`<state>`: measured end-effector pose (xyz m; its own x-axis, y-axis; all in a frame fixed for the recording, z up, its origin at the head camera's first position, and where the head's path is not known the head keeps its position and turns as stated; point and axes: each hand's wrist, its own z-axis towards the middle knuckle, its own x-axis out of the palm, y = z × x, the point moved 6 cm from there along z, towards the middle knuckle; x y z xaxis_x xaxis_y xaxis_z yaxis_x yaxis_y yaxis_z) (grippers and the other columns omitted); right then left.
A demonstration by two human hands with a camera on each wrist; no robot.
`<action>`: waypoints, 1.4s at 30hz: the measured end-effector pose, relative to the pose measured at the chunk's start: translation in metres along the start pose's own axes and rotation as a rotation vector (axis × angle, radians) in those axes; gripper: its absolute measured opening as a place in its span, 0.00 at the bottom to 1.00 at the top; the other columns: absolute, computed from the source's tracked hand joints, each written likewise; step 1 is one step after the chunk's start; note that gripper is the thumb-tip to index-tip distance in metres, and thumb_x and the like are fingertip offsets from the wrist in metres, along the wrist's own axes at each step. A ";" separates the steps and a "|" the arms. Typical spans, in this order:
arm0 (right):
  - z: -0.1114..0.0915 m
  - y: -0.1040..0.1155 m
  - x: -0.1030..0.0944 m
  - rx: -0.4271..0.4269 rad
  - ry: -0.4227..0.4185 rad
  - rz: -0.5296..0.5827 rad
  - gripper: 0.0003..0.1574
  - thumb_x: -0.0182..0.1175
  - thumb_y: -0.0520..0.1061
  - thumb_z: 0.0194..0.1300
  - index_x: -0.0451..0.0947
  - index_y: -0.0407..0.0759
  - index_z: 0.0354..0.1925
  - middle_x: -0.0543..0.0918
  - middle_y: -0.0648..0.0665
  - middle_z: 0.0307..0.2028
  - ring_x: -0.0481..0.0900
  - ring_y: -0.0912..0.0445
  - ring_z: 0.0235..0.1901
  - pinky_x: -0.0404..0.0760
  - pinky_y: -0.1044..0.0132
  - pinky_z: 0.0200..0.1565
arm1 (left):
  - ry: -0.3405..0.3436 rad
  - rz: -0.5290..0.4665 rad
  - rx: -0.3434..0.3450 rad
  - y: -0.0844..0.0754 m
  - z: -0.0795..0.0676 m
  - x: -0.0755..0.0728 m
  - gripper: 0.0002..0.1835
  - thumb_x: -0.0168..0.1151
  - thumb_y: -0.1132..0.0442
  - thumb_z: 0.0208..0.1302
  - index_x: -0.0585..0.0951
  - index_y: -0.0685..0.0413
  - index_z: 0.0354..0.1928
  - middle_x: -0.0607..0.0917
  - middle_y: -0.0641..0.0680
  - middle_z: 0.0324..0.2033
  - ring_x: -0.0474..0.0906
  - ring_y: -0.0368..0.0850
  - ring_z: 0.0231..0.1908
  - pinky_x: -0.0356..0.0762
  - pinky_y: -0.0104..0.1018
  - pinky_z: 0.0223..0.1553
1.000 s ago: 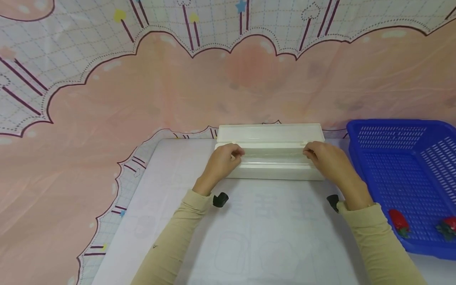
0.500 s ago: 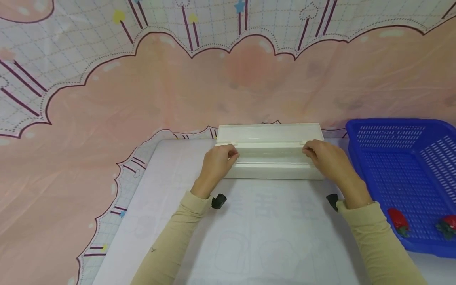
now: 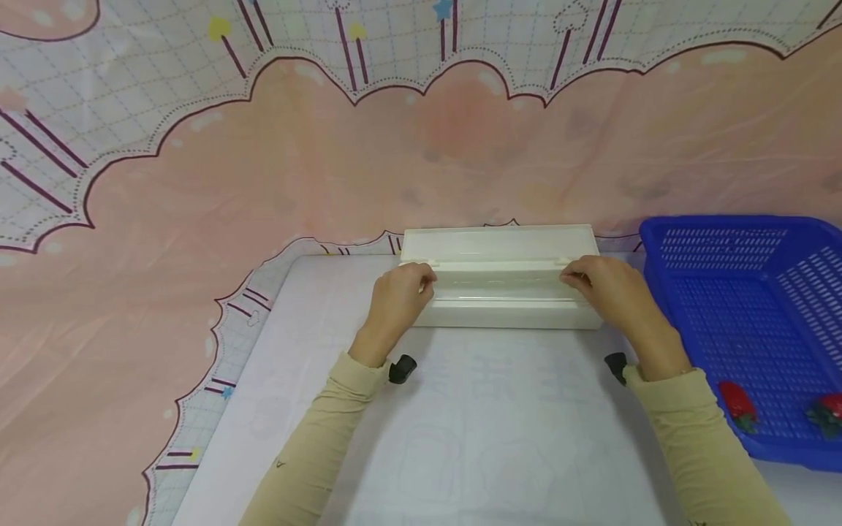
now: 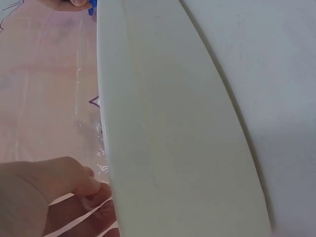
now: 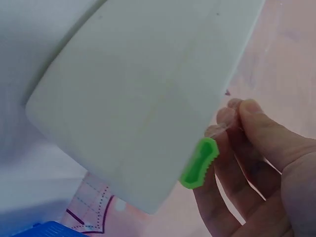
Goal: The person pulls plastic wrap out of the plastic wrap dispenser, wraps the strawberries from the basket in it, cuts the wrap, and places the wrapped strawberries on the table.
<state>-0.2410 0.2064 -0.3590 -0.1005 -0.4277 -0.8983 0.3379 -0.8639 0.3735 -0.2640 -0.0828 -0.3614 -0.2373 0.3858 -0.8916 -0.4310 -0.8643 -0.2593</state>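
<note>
A long white plastic wrap dispenser (image 3: 506, 315) lies on the table in the head view, its lid (image 3: 496, 243) raised at the back. My left hand (image 3: 399, 296) pinches the clear plastic wrap (image 4: 102, 160) between thumb and fingers by the dispenser's left end. At the other end my right hand (image 3: 608, 292) pinches the wrap too, fingertips together above the body. A green slider (image 5: 200, 163) sticks out at the dispenser's edge beside the right fingers. The film is hard to make out between the hands, and the roll inside cannot be seen.
To the right stands a blue plastic basket (image 3: 717, 321) with a red strawberry (image 3: 738, 404) and another strawberry (image 3: 827, 415) in it. The white table (image 3: 500, 438) spreads in front of the dispenser. Behind it hangs a pink patterned cloth (image 3: 395, 175).
My left hand has shifted a little to the left along the dispenser, fingers still pinched. The right hand stays almost in place. The film between them is less visible than before.
</note>
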 end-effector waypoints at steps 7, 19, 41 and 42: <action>0.000 0.002 -0.003 -0.013 0.049 0.021 0.07 0.64 0.38 0.66 0.87 0.35 0.39 0.88 0.38 0.35 0.83 0.46 0.34 0.80 0.46 0.41 | 0.008 -0.112 -0.045 0.011 0.002 0.003 0.08 0.63 0.70 0.64 0.88 0.55 0.40 0.88 0.53 0.33 0.81 0.44 0.31 0.79 0.37 0.31; -0.002 -0.001 -0.009 0.019 0.092 -0.010 0.07 0.65 0.37 0.64 0.87 0.35 0.40 0.87 0.40 0.34 0.80 0.50 0.31 0.79 0.49 0.38 | -0.023 -0.235 -0.027 0.020 0.004 0.001 0.08 0.63 0.70 0.66 0.89 0.56 0.41 0.89 0.54 0.36 0.84 0.45 0.35 0.83 0.37 0.38; -0.007 -0.003 -0.010 0.020 0.005 -0.068 0.05 0.53 0.40 0.75 0.76 0.41 0.41 0.86 0.45 0.30 0.81 0.50 0.27 0.75 0.50 0.29 | -0.098 -0.350 0.007 0.024 0.002 -0.009 0.06 0.66 0.67 0.64 0.89 0.58 0.41 0.90 0.55 0.37 0.87 0.47 0.37 0.84 0.38 0.37; -0.006 -0.003 -0.010 0.019 0.003 -0.076 0.05 0.53 0.40 0.75 0.76 0.41 0.41 0.86 0.45 0.30 0.81 0.49 0.27 0.75 0.49 0.28 | -0.103 -0.344 0.007 0.024 0.002 -0.009 0.06 0.66 0.66 0.64 0.89 0.57 0.41 0.90 0.55 0.37 0.87 0.46 0.37 0.84 0.38 0.37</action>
<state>-0.2350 0.2151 -0.3527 -0.1226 -0.3596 -0.9250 0.3113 -0.8990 0.3082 -0.2739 -0.1066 -0.3586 -0.1630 0.6848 -0.7103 -0.5071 -0.6757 -0.5350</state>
